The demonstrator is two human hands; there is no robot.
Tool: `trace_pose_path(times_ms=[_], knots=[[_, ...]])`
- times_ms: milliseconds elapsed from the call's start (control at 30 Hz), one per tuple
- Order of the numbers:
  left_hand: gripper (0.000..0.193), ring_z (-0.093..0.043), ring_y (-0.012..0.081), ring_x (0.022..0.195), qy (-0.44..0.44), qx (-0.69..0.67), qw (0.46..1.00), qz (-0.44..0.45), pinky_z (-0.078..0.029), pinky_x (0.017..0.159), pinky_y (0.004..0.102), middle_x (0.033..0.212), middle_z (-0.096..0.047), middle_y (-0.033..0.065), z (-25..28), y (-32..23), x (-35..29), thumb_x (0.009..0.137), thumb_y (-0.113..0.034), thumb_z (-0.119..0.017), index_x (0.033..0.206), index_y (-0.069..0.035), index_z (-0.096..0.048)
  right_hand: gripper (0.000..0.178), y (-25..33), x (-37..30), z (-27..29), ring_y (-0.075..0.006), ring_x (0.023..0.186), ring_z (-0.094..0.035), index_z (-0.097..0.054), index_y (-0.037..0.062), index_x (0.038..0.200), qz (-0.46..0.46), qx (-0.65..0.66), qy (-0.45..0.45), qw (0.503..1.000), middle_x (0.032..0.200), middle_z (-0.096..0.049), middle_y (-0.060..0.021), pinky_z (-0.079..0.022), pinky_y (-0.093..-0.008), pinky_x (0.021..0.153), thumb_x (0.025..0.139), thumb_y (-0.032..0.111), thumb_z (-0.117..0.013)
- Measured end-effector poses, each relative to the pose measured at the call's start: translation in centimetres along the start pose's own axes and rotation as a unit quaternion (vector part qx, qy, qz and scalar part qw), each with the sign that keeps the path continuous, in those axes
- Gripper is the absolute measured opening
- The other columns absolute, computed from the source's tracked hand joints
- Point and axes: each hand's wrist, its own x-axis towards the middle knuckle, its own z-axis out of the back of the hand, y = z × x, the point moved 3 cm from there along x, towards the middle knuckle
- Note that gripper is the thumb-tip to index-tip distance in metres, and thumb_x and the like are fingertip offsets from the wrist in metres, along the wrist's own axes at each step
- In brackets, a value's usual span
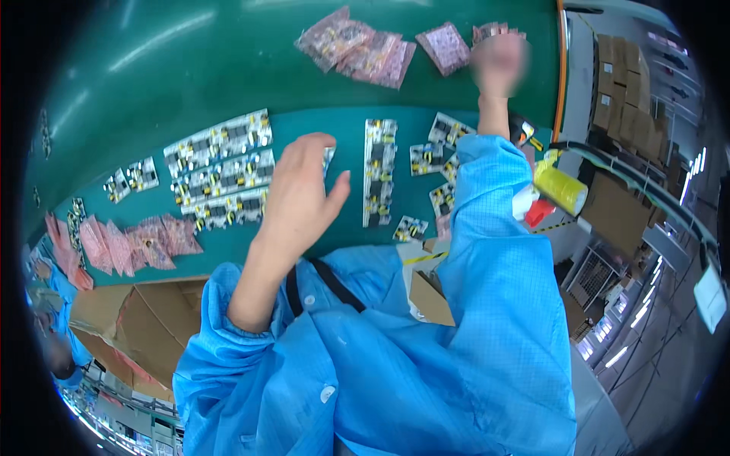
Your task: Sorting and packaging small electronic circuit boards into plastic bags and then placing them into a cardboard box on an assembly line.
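Green bench (190,76) fills most of the view, with brown cartons (620,83) stacked off past its right edge. What matters here is where the pink bags (490,30) sit: far right on the bench, poking out just beyond the right hand (499,64). That arm's reaching way out, nearly straight. Hand's blurred, so I can't tell how far open it is or whether it's got hold of one.

Just left of it there's a lone bag (443,49) lying flat, long axis slanting from far left to near right, so its near end angles toward that wrist. Further left is a loose pile (357,47) of similar bags.

Left hand (300,194) is much closer to the body, well short of all the bags. Back of it faces up, fingers loosely extended, thumb spread; nothing visible in its grip, though the palm's hidden. It sits between the board block (220,144) and the strip (379,171), whose long axis points straight away from the person. So right hand's nearer the lone bag, left hand's nearer the strip.
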Motion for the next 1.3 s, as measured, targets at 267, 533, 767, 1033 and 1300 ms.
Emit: trace_pose_path(times_ms=[267,533,767,1033,1300], knots=[[0.074,-0.026,0.0485,0.131,-0.058,0.129,0.989,-0.042,-0.026,0.106,0.055,0.135,-0.036,0.0246,-7.0,1.2,14.7,0.067,-0.028,-0.077,0.125,0.002,-0.041,0.127,-2.8,9.0,-0.8,-0.0395,0.126,-0.038,-0.032,-0.0059,0.134,-0.038,-0.438,0.034,0.897,0.133,-0.041,-0.0254,-0.033,-0.0453,0.105,0.043,0.068,-0.08],[0.085,-0.013,0.0546,0.134,-0.101,0.24,0.965,-0.018,-0.013,0.102,0.0703,0.142,-0.026,0.0282,-13.6,3.6,20.2,0.06,-0.036,-0.079,0.13,-0.009,-0.04,0.107,-4.2,11.2,-0.4,-0.041,0.118,-0.049,-0.038,-0.0085,0.13,-0.082,-0.278,0.237,0.927,0.129,-0.048,-0.0254,-0.042,-0.0431,0.098,0.054,0.054,-0.081],[0.083,-0.016,0.0545,0.132,-0.093,0.255,0.962,0.028,-0.02,0.099,0.0702,0.139,-0.028,0.0272,-11.6,4.6,19.8,0.057,-0.032,-0.075,0.13,-0.011,-0.042,0.072,6.0,2.6,-2.6,-0.0376,0.102,-0.056,-0.043,-0.0001,0.111,-0.056,-0.134,0.271,0.952,0.113,-0.055,-0.0191,-0.046,-0.045,0.09,0.06,0.029,-0.085],[0.079,-0.027,0.0489,0.127,-0.094,0.293,0.951,-0.012,-0.032,0.095,0.0639,0.133,-0.034,0.0226,-8.6,6.2,19.6,0.059,-0.027,-0.074,0.129,-0.013,-0.041,0.096,6.1,-4.9,-7.2,-0.0433,0.113,-0.049,-0.04,-0.005,0.125,-0.013,-0.28,0.202,0.939,0.123,-0.05,-0.0271,-0.042,-0.0457,0.096,0.058,0.051,-0.079],[0.089,-0.045,0.0388,0.114,-0.1,0.146,0.984,0.012,-0.047,0.088,0.0507,0.125,-0.043,0.02,-6.2,8.2,21.7,0.058,-0.033,-0.078,0.132,-0.009,-0.036,0.096,5.9,-5.3,-6.9,-0.0431,0.112,-0.049,-0.039,-0.0057,0.125,-0.034,-0.283,0.225,0.932,0.121,-0.05,-0.0271,-0.041,-0.0454,0.096,0.06,0.053,-0.078]])
